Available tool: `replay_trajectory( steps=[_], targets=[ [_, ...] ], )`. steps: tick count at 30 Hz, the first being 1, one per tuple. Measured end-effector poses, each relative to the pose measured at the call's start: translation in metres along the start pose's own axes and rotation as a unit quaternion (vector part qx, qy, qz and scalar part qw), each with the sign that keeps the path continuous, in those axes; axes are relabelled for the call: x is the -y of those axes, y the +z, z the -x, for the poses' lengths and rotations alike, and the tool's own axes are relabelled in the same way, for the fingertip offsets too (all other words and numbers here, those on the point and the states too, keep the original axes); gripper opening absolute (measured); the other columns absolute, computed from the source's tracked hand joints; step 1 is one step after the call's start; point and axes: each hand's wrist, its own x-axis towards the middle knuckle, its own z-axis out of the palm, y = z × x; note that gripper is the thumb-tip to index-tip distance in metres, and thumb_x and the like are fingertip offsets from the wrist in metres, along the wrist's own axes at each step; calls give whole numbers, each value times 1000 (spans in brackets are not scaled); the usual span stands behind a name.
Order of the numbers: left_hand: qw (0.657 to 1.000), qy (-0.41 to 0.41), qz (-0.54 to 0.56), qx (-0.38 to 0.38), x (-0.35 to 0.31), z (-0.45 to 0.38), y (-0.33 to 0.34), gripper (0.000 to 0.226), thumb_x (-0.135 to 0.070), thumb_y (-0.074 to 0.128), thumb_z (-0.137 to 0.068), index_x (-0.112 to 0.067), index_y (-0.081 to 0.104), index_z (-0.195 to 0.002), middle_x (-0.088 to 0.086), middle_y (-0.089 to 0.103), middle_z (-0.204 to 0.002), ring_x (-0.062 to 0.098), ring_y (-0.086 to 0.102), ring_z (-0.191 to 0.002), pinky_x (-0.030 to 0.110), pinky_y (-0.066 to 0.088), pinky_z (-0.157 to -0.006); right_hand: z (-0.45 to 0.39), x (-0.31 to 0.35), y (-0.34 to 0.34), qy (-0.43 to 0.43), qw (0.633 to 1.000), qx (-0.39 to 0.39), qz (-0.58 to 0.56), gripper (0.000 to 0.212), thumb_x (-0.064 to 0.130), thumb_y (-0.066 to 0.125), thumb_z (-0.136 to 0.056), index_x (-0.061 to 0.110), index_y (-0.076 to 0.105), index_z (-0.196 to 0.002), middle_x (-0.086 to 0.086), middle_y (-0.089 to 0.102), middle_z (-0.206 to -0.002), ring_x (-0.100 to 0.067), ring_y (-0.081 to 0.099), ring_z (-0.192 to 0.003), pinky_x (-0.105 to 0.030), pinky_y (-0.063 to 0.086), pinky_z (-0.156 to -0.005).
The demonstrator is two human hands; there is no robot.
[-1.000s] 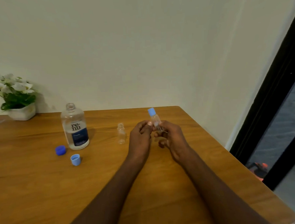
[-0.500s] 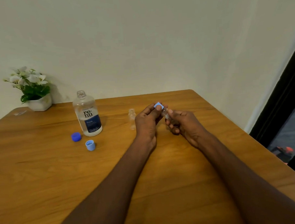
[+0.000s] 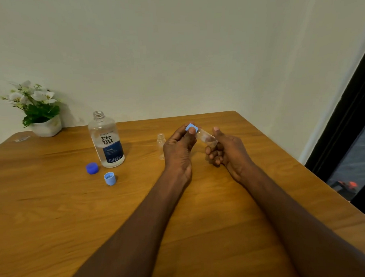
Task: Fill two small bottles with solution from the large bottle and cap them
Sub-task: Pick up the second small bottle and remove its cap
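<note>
The fingers (image 3: 191,131) of the left hand (image 3: 178,153) are pinching the light-blue cap (image 3: 191,128) seated on the mouth of a small clear bottle (image 3: 205,137), thumb and fingertips closing around the cap. The right hand (image 3: 228,151) is gripping the body of this same bottle, its fingers curling under and around the lower end while the thumb is pointing upward beside it. The bottle is lying tilted between the two hands, cap end toward the left hand and raised, and is being held above the wooden counter (image 3: 55,217). Just beside the left hand, a second small clear bottle (image 3: 161,146) is standing upright and uncapped on the counter. Farther left, the large solution bottle (image 3: 106,141) is standing upright with its neck open, its label reading "renu fresh". In front of it, two loose caps are resting on the counter: a dark-blue cap (image 3: 92,168) to the left and a light-blue cap (image 3: 109,178) near it, opening upward. At the far left corner, against the wall, a potted plant (image 3: 37,109) with white flowers is sitting in a white pot.
</note>
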Motion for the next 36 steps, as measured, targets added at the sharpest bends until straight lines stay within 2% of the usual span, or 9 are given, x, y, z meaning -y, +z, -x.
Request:
replay_trajectory(
  steps=[6, 12, 17, 21, 25, 28, 31, 33, 36],
  targets=[
    [1000, 4, -4, -17, 1, 1, 2, 22, -1, 74, -89, -12, 77, -107, 10, 77, -114, 22, 70, -108, 28, 58, -82, -1, 1, -2, 11, 999, -19, -40, 36, 38, 65, -100, 4, 72, -110, -7, 64, -71, -13, 52, -56, -25, 38, -46],
    [999, 11, -12, -44, 0, 0, 0, 21, 0, 75, -87, -15, 77, -103, 13, 76, -117, 24, 70, -108, 28, 58, -79, -2, 5, -5, 27, 997, 25, -69, 32, 32, 67, -98, 9, 69, -119, -10, 72, -96, -14, 62, -70, -27, 42, -52],
    [999, 10, -12, -43, -1, 1, 0, 20, 1, 74, -88, -15, 75, -101, 13, 76, -114, 21, 70, -102, 28, 59, -81, -3, 4, -5, 32, 999, 28, -20, 38, 41, 61, -102, 7, 70, -115, -7, 63, -75, -14, 52, -59, -26, 37, -48],
    [998, 17, -14, -54, -3, -3, -1, 18, -1, 75, -87, -14, 76, -99, 9, 77, -106, 21, 70, -103, 29, 58, -82, -5, 5, -7, 24, 997, 65, -29, 26, 23, 65, -100, 12, 64, -123, -12, 69, -99, -15, 60, -71, -26, 42, -51],
    [998, 18, -16, -52, -3, -3, -1, 18, 0, 74, -89, -15, 74, -98, 8, 76, -105, 20, 69, -101, 28, 57, -81, -2, 6, -2, 44, 996, 76, 9, 42, 45, 49, -107, 9, 60, -126, -11, 69, -88, -16, 59, -65, -25, 43, -50],
    [999, 20, -29, -41, -1, -4, -1, 20, 2, 73, -89, -15, 74, -101, 8, 76, -107, 19, 70, -102, 27, 57, -79, -4, 4, -3, 32, 998, 53, -1, 35, 33, 50, -109, 5, 61, -126, -9, 65, -81, -15, 53, -64, -26, 40, -49],
    [999, 17, -25, -40, -2, -6, -2, 22, 5, 72, -89, -12, 73, -103, 9, 75, -107, 20, 70, -101, 28, 58, -82, -5, 5, -5, 21, 997, 64, -21, 26, 13, 59, -101, 9, 65, -126, -13, 68, -102, -16, 58, -75, -28, 44, -55],
    [999, 20, -25, -37, -3, -8, -4, 22, 5, 72, -89, -11, 73, -104, 8, 75, -105, 19, 70, -100, 28, 57, -82, -4, 6, -5, 27, 997, 72, -24, 25, 19, 59, -102, 11, 65, -125, -16, 70, -108, -17, 62, -76, -29, 45, -57],
    [999, 17, -31, -35, -3, -8, -5, 22, 4, 72, -90, -13, 73, -103, 6, 75, -105, 18, 70, -101, 27, 57, -81, -3, 6, -1, 45, 997, 57, -10, 36, 38, 49, -108, 10, 66, -124, -13, 73, -91, -15, 62, -66, -27, 44, -56]
  ],
)
